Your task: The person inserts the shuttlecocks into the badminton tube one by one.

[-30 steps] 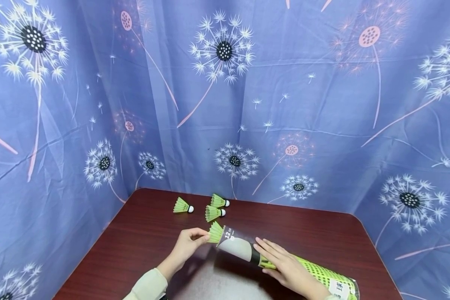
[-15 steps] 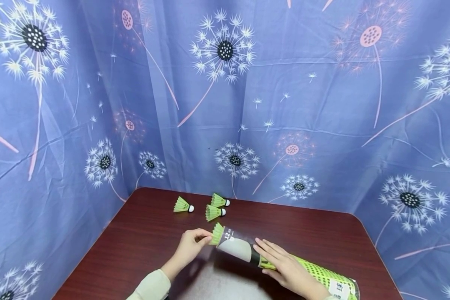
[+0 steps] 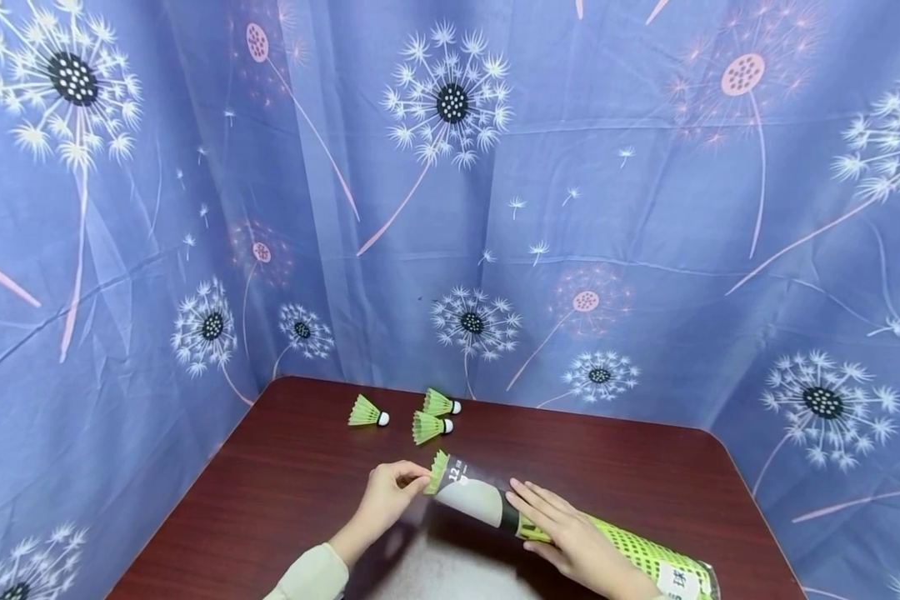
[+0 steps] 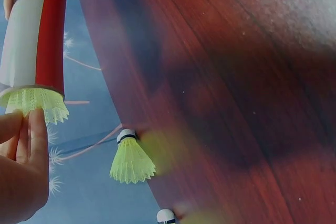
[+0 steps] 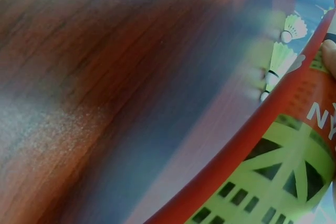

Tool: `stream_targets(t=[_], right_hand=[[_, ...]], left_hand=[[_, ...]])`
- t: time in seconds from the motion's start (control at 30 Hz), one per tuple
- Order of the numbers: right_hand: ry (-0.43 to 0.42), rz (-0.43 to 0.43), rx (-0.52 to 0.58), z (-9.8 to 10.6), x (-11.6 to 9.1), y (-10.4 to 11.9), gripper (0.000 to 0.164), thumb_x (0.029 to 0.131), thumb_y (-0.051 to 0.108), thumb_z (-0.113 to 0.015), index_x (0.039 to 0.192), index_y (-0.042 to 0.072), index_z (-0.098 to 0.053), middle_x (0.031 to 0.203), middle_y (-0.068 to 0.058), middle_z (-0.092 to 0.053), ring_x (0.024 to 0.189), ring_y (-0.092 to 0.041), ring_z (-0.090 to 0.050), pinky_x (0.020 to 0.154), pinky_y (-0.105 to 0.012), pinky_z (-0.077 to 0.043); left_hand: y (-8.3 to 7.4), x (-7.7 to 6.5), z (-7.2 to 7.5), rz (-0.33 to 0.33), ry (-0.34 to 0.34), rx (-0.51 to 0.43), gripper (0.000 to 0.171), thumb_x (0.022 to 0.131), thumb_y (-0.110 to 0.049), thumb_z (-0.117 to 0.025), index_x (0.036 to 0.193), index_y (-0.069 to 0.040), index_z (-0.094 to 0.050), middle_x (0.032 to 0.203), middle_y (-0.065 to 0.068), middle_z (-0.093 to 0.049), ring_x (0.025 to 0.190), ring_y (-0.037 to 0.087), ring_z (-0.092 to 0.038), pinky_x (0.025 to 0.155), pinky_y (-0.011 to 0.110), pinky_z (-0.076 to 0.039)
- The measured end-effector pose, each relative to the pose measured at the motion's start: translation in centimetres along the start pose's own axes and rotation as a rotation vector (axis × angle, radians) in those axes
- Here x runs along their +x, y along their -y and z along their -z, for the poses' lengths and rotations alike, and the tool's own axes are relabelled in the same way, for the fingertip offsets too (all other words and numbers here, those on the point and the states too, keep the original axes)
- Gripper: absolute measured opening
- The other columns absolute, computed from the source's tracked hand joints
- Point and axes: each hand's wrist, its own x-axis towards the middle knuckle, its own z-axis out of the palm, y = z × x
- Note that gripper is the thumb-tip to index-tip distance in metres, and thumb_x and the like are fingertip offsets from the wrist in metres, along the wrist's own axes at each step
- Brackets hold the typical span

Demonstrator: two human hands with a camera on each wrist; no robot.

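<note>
At the open left end of a shuttlecock tube [image 3: 471, 497], a yellow-green shuttlecock [image 3: 437, 472] sits mostly inside, only the end of its skirt showing. My left hand [image 3: 385, 500] pinches that skirt edge between thumb and fingers. The left wrist view shows the fingertips right at the skirt [image 4: 56, 109], just outside the tube's rim. My right hand [image 3: 570, 533] grips the tube around its middle, fingers laid over the top and thumb on the near side. The tube lies slanted, its far end at lower right. The shuttlecock's cork is hidden inside.
Three more shuttlecocks lie towards the back of the dark red table [image 3: 285, 467]: one alone [image 3: 366, 412] on the left, and a near one [image 3: 430, 427] beside a farther one [image 3: 439, 402]. A blue dandelion-print curtain [image 3: 390, 275] hangs behind the table and on both sides.
My left hand has moved slightly right, pushing the shuttlecock deeper into the tube, so less of its skirt shows. The right hand and the tube have stayed almost still.
</note>
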Motion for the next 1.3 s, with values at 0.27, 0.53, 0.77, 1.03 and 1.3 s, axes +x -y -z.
stream_targets(t=[0.27,0.53,0.77,1.03,1.3], right_hand=[[-0.024,0.014,-0.012,0.0,0.2,-0.1,0.067,0.086,0.022,-0.071,0.144,0.005,-0.042,0.147,-0.015,-0.042,0.129,-0.031,-0.045,0.113,-0.018,-0.015],[-0.021,0.015,-0.009,-0.1,0.1,0.0,0.063,0.091,0.027,-0.066,0.144,0.005,-0.042,0.148,-0.014,-0.041,0.129,-0.031,-0.045,0.113,-0.018,-0.015],[-0.013,0.016,-0.011,-0.2,-0.1,0.2,0.061,0.093,0.029,-0.064,0.144,0.005,-0.041,0.147,-0.015,-0.042,0.128,-0.031,-0.046,0.112,-0.018,-0.015],[-0.016,0.012,-0.017,0.1,-0.2,-0.1,0.063,0.091,0.027,-0.066,0.145,0.006,-0.042,0.147,-0.014,-0.042,0.128,-0.032,-0.046,0.113,-0.019,-0.016],[-0.001,-0.013,-0.018,0.6,-0.1,-0.2,0.074,0.081,0.018,-0.076,0.145,0.007,-0.041,0.148,-0.013,-0.042,0.129,-0.031,-0.045,0.112,-0.018,-0.018]], left_hand=[[0.0,0.2,-0.5,-0.051,0.026,0.006,0.005,0.079,-0.001,-0.075,0.079,-0.006,-0.074,0.075,0.001,-0.071,0.062,-0.001,-0.056,0.055,0.019,-0.048],[0.1,0.2,-0.6,-0.073,0.085,-0.002,0.002,0.080,-0.002,-0.074,0.082,-0.001,-0.074,0.078,0.007,-0.071,0.066,0.000,-0.057,0.059,0.020,-0.049],[0.3,0.3,-0.7,-0.085,0.132,-0.039,0.010,0.077,0.007,-0.072,0.082,-0.002,-0.075,0.077,0.007,-0.071,0.067,0.001,-0.056,0.058,0.019,-0.047],[0.6,0.7,-0.3,-0.055,0.218,-0.162,0.008,0.084,0.006,-0.067,0.090,0.008,-0.072,0.081,0.019,-0.070,0.068,0.017,-0.066,0.061,0.030,-0.055],[1.3,1.2,0.6,0.049,0.222,-0.295,0.014,0.088,0.007,-0.062,0.098,0.015,-0.068,0.090,0.029,-0.067,0.077,0.041,-0.068,0.070,0.046,-0.055]])
